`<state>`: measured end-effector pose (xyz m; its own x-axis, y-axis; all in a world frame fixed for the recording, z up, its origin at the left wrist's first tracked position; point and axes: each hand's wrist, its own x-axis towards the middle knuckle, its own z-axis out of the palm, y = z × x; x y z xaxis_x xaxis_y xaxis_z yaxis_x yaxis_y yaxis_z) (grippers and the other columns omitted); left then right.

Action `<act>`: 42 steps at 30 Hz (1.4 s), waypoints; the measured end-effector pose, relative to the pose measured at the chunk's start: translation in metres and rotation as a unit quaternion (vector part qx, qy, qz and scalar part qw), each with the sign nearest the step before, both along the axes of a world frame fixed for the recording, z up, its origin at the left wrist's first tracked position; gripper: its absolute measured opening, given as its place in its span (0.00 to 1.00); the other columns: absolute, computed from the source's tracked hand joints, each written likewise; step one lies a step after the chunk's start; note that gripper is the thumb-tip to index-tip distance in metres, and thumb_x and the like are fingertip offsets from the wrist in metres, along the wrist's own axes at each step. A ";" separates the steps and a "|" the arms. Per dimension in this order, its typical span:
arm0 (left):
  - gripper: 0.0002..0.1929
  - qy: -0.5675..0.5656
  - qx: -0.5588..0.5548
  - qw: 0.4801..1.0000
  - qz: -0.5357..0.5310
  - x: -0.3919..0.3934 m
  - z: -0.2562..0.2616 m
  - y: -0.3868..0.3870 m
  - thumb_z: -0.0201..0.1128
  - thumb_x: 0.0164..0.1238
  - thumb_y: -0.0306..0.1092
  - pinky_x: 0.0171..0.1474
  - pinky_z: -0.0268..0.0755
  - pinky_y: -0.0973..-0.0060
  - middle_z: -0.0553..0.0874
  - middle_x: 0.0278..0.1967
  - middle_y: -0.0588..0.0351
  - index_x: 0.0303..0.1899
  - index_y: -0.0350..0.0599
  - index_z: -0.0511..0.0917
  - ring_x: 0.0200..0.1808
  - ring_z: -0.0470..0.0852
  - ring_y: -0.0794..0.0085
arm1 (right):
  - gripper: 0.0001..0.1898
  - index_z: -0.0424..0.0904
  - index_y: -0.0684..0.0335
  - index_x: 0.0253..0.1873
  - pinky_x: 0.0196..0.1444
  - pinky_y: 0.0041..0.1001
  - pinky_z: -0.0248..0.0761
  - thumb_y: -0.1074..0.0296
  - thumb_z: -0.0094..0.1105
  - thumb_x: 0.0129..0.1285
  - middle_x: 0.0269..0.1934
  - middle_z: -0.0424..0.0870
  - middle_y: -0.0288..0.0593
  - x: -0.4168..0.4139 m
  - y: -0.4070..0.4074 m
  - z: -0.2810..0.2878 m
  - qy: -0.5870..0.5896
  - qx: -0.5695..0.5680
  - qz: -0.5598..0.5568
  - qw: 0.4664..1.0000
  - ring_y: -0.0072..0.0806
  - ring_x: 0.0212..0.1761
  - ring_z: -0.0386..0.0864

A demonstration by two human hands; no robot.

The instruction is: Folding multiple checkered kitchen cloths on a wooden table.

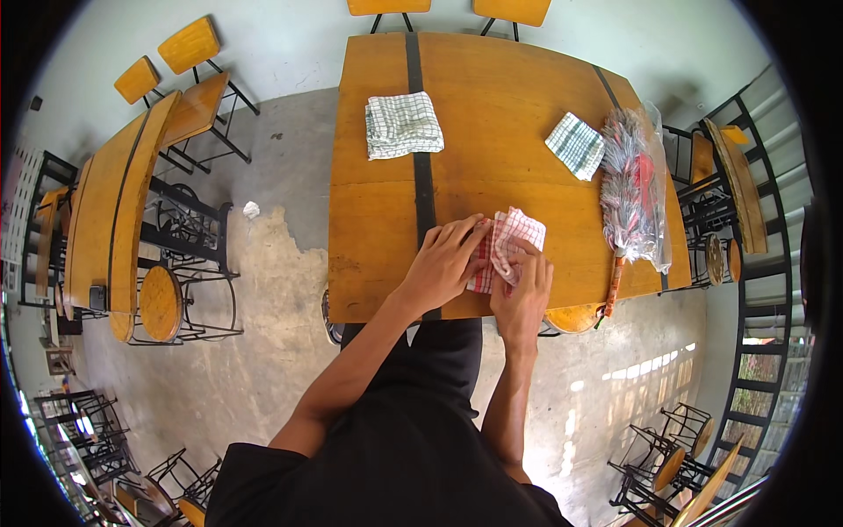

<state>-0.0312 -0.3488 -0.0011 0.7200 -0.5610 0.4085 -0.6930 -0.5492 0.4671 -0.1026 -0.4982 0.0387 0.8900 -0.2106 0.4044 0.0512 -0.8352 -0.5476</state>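
Observation:
A red-and-white checked cloth [520, 227], partly folded, lies near the front edge of the wooden table [507, 184]. My left hand [442, 265] grips its left side, fingertips and thumb on the red-striped part. On the right, my right hand [527, 283] holds a fold of the same cloth between bent fingers and thumb. The fingers hide some of the cloth's lower part. Farther back at the left sits a folded stack of green-and-white checked cloth [404, 125]. A smaller folded green-and-white cloth [575, 146] rests toward the back right.
A feather-type duster [619, 178], partly in clear plastic wrapping [655, 230], lies along the table's right side, its handle [614, 286] over the front edge. A round stool [573, 318] is partly under the table. Another table [125, 217] and chairs [191, 46] stand left.

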 end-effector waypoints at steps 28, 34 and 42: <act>0.32 0.059 -0.114 0.992 0.010 0.002 -0.006 0.007 0.62 0.75 0.30 0.70 0.63 0.59 0.77 0.68 0.46 0.75 0.36 0.59 0.69 0.75 0.55 | 0.18 0.73 0.64 0.56 0.76 0.48 0.54 0.74 0.60 0.61 0.77 0.67 0.54 -0.002 0.000 -0.023 0.054 -0.037 0.107 0.992 0.51 0.78 0.64; 0.27 0.045 -0.114 0.992 -0.007 0.001 0.004 0.006 0.60 0.78 0.36 0.70 0.64 0.59 0.75 0.69 0.46 0.73 0.44 0.66 0.69 0.75 0.54 | 0.21 0.75 0.63 0.64 0.78 0.46 0.53 0.67 0.62 0.67 0.75 0.69 0.54 -0.009 -0.002 -0.010 0.078 -0.043 0.117 0.989 0.52 0.77 0.66; 0.17 -0.052 -0.122 0.990 -0.051 -0.001 0.027 -0.008 0.67 0.70 0.34 0.66 0.69 0.59 0.79 0.65 0.54 0.59 0.47 0.81 0.65 0.76 0.59 | 0.10 0.83 0.69 0.53 0.68 0.43 0.68 0.74 0.55 0.74 0.62 0.82 0.57 0.002 -0.030 0.004 -0.041 0.005 0.080 0.996 0.52 0.65 0.79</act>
